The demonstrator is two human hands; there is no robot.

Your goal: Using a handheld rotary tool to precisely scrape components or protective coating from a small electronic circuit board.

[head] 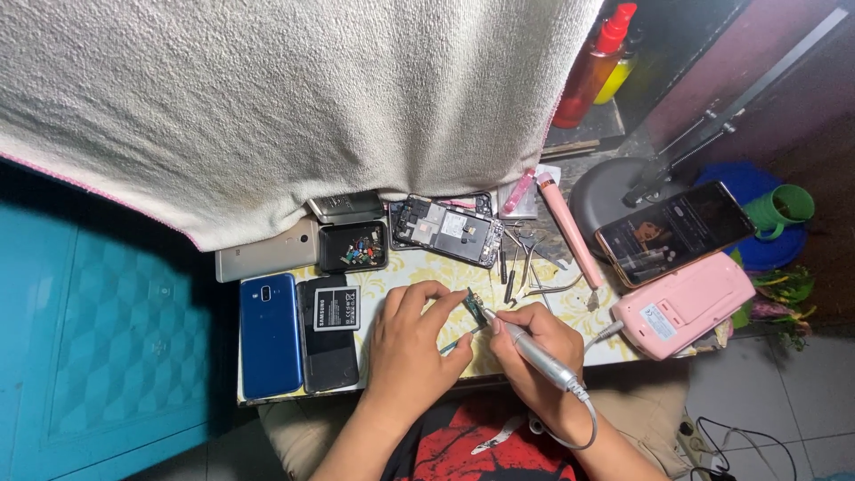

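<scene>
Seen from above, the left hand (411, 343) pinches a small green circuit board (474, 308) between thumb and fingertips, near the table's (419, 267) front edge. The right hand (533, 343) grips a grey corded pen tool (534, 353) like a pencil, its tip at the board. At the left edge lie a blue phone (270, 335) and a black battery (327, 333). Behind sits an opened phone (448, 231); a white towel (294, 107) overhangs the back edge.
</scene>
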